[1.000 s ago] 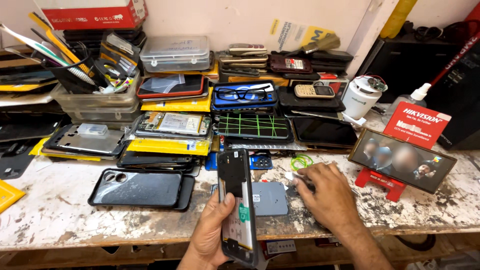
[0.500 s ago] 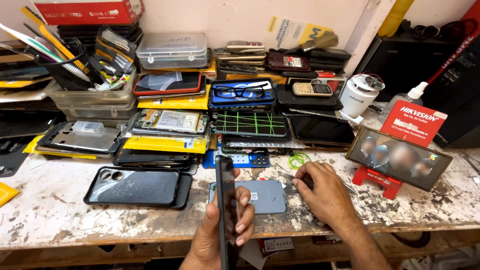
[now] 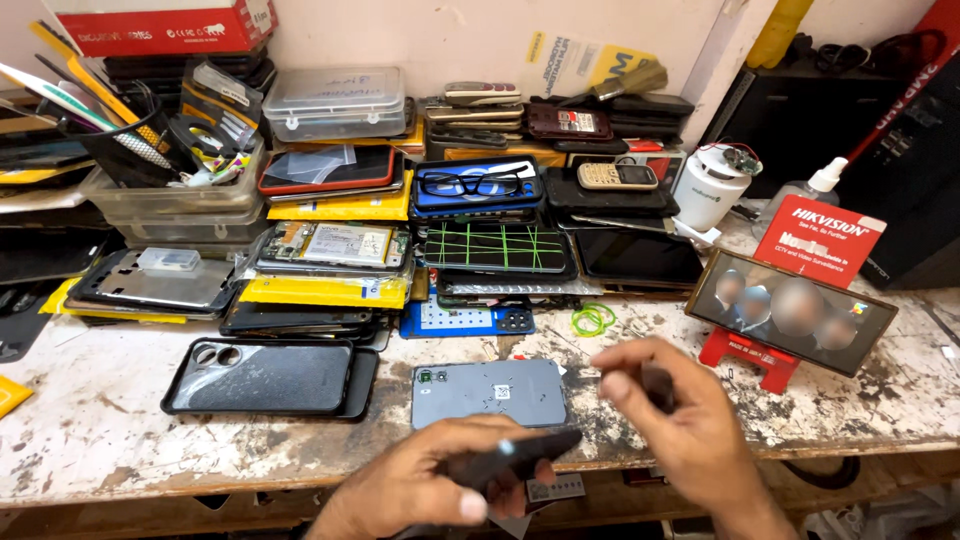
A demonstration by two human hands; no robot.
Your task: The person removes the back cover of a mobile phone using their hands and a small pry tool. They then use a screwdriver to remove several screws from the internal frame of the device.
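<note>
Head cam, only view I've got. My left hand (image 3: 440, 480) has the dark phone (image 3: 510, 455) tipped down nearly flat now, fingers (image 3: 470, 505) wrapped under it with the thumb on top, low at the near edge of the tabletop (image 3: 100, 440). A second ago I had that phone standing upright on its edge, so it has swung down from vertical and I'm looking along its length instead of at its face. My right hand (image 3: 670, 420) has come up off the tabletop and hangs beside the phone, fingers curled and pinched on something small and dark; too blurred to tell what. Earlier that hand was down by the green rubber bands (image 3: 592, 319). The grey back cover (image 3: 490, 392) lies flat just beyond both hands, same spot, and the black phone case (image 3: 265, 375) sits to its left.
</note>
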